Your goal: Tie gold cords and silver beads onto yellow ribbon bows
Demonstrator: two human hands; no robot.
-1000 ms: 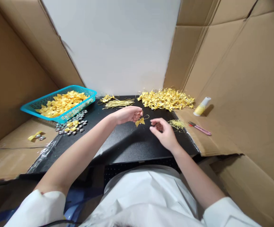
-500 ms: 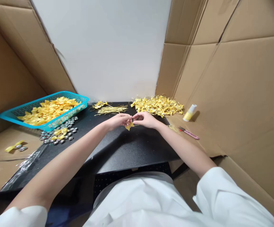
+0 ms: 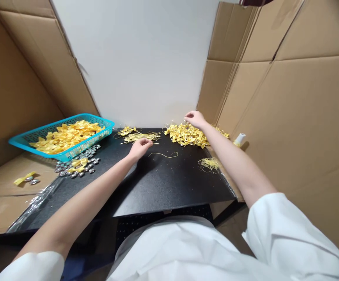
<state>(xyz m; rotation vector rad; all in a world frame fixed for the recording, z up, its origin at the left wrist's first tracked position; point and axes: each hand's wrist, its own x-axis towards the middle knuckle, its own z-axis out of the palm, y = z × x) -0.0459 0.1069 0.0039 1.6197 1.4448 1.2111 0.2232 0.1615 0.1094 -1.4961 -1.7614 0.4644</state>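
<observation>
Where the hands hover, yellow bows lie heaped, glossy.

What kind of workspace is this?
Probably a small handcraft assembly station: a blue basket of yellow bows, a large pile of threaded bows and loose metallic beads, walled in by cardboard.

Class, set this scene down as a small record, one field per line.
left hand: fingertips together, by the bundle of yellow strands; grip unclear
right hand: fingertips together, over the pile of yellow bows; grip unclear
table: black
middle: one loose strand, curved
basket: blue, holds yellow bows
beside basket: silver beads
right side: thread tangle
</observation>
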